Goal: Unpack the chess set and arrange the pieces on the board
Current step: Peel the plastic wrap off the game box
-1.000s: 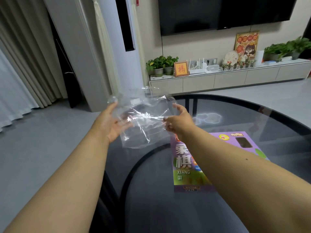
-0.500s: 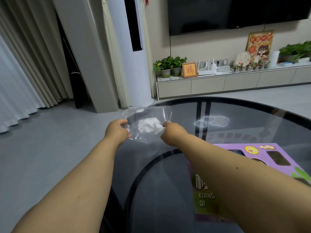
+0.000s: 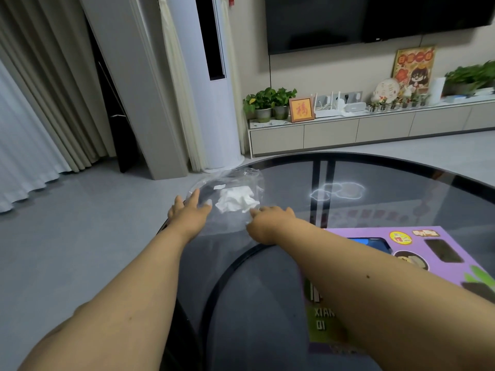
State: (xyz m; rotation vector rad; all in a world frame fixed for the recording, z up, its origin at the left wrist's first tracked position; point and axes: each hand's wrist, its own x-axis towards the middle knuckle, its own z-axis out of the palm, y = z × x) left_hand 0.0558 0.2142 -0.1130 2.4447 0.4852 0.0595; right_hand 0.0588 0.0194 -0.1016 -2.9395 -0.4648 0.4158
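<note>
Wrapping set aside, box not yet opened

The task was at its early part. A clear plastic wrap, with a crumpled white paper on or inside it, lay on the dark glass surface at about 11 o'clock from the person. The left hand had its fingers spread nearly straight, resting on the near left edge of the wrap and gripping nothing. The right hand lay at the wrap's near right edge; its fingers looked loosely bent, and I could not tell if they pinched the plastic or only touched it.

The purple chess box lay flat on the surface at about 2 o'clock, just beside the right forearm, and it seemed closed. No board and no pieces were visible, so I judged that opening the box, laying the board and placing all pieces were left to do.

The right forearm covered much of the box, and the picture's right edge cut it off. Only part of the print "XIANG QI" could be read. The edges of the wrap were hard to follow against the glass.
</note>
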